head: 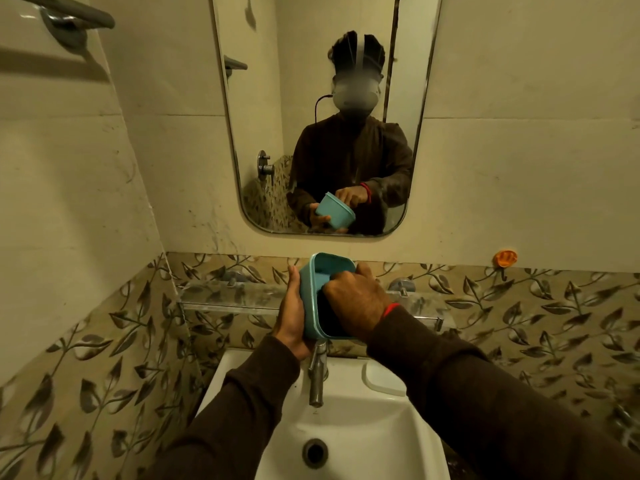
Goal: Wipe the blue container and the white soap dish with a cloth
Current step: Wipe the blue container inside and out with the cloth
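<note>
Mid-frame, left hand (294,315) grip is clamped round the blue container (313,289); right hand (356,301) reaches inside, its grip hidden, can't tell.

Matt blue plastic container (308,299), glossy white ceramic sink (374,431) — dull metal tap (317,379), glossy patterned tiles (554,323)

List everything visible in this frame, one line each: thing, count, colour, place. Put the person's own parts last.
blue container: 1, teal-blue, held above the tap, opening toward the camera
cloth: not clearly visible; something dark inside the container
soap dish: 1, white, on sink ledge right of the tap
tap: 1, metal, back of sink
sink: 1, white, bottom centre
glass shelf: 1, clear, on the tiled wall behind the container
mirror: 1, above the shelf
hook: 1, orange, wall at right
towel bar: 1, grey, top left
left hand: gripping the container's side
right hand: reaching into the container
</note>
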